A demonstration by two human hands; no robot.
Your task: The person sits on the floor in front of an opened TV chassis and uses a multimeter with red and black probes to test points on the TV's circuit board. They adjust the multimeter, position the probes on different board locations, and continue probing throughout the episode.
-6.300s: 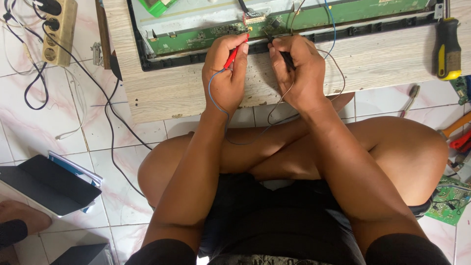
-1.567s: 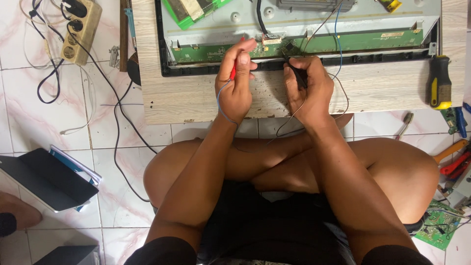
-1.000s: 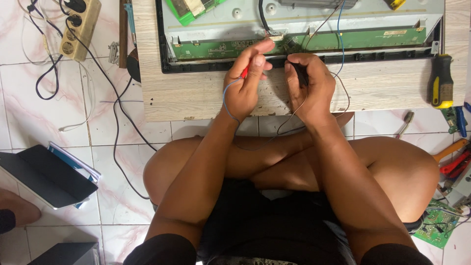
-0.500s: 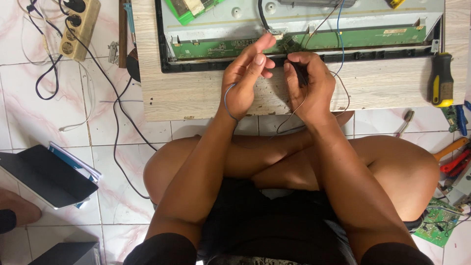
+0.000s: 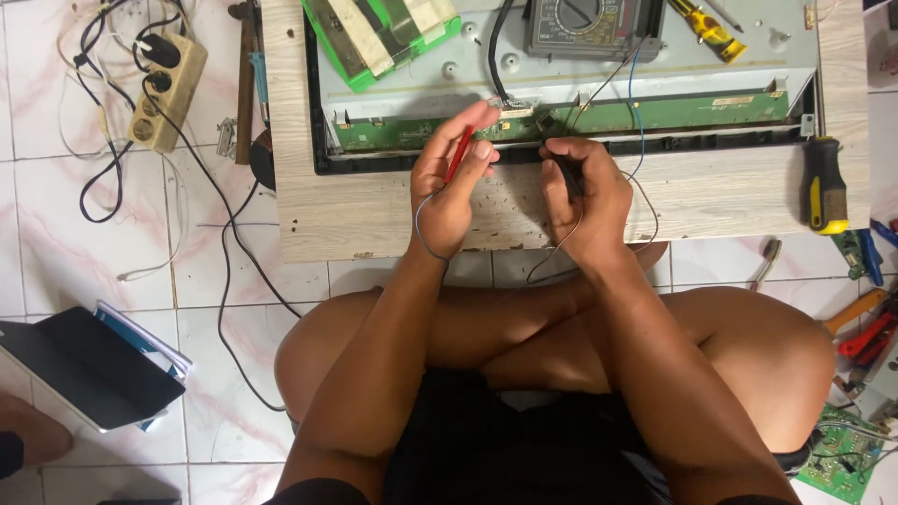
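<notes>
My left hand (image 5: 456,182) grips a red test probe (image 5: 458,154), its tip pointing up toward the long green circuit strip (image 5: 655,114) at the lower edge of an opened flat panel (image 5: 748,56). My right hand (image 5: 585,201) is closed around a black test probe (image 5: 564,171), held just below the same strip. Thin leads run from both probes up to a dark multimeter (image 5: 591,26) lying on the panel's metal back. Both hands hover over a low pale wooden table (image 5: 355,215), a few centimetres apart.
A green board with white parts (image 5: 379,37) lies on the panel's left. Two yellow-handled screwdrivers (image 5: 825,185) (image 5: 706,26) lie to the right. A power strip with black cables (image 5: 168,89) sits on the tiled floor at left, a dark tablet (image 5: 79,369) lower left, tools (image 5: 865,332) at right.
My left hand has shifted the red probe slightly, its fingers re-gripping it near the green strip. The right hand stays almost still with the black probe. The camera has tilted up a little.
</notes>
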